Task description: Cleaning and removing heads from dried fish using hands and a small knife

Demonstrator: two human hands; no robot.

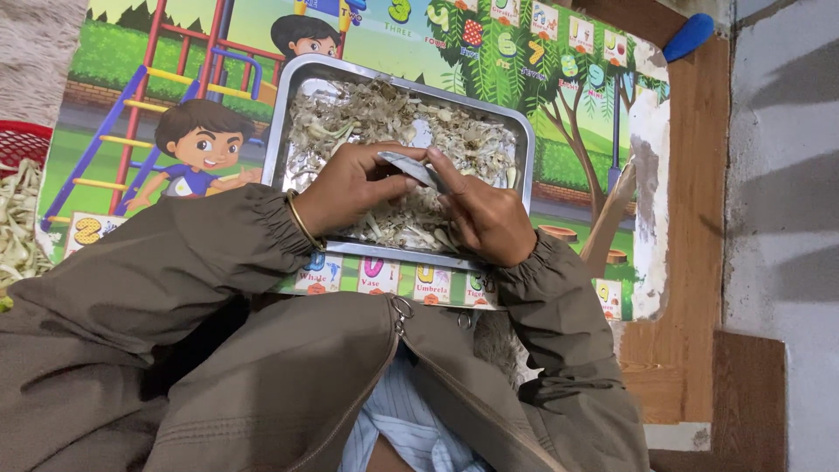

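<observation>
Left hand (350,185) and right hand (485,218) both pinched a thin grey blade (411,166) over the tray (288,114) of peelings (384,114). Best kept low, fingertips off the edge.

A low wooden board (695,218) carries a bright children's picture mat (175,79), printed with a playground, a tree and cartoon children, its right edge worn to white. Directly on the mat sits a rectangular metal tray (281,114), tilted a little and heaped with pale peelings. A blue object (688,37) lies at the board's far corner.
</observation>
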